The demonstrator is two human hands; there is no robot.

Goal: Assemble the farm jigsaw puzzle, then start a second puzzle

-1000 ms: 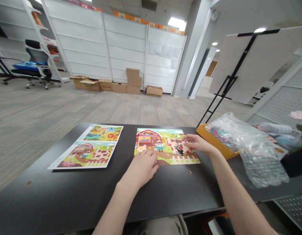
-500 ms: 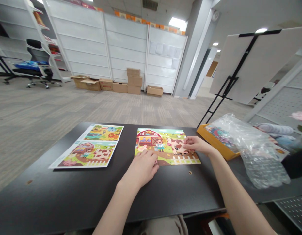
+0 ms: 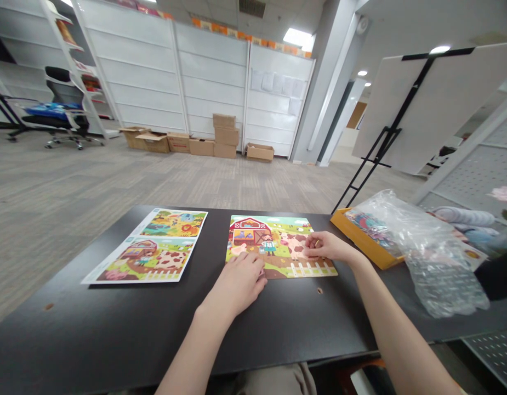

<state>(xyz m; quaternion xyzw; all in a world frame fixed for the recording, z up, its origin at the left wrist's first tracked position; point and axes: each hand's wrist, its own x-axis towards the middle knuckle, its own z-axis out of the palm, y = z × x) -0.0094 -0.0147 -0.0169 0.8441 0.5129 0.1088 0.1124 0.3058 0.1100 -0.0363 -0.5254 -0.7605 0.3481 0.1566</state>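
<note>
A farm scene board (image 3: pixel 278 269) with a red barn, a figure in a blue outfit, a brown-patched cow and a white fence lies flat on the black table (image 3: pixel 302 318). My left hand (image 3: pixel 244 277) rests palm down over its lower left corner, fingers lowered onto it and hiding part of the picture. At the rear of the cow, my right hand (image 3: pixel 325 246) has thumb and fingers pinched together, touching the board. Whatever they may hold is hidden. A printed sheet (image 3: pixel 146 252) to the left shows the same farm scene below a jungle one.
On the right sit a yellow box (image 3: pixel 360 241) of colourful pieces and a crumpled clear plastic bag (image 3: pixel 438 274). Behind them stands a white board on a black easel (image 3: pixel 385 148). Cardboard boxes (image 3: pixel 224 136) line the far wall; an office chair (image 3: pixel 64 104) is at far left.
My right hand has shifted slightly on the cow's rear, its fingers now more curled and pinched. My left hand stays in place.
</note>
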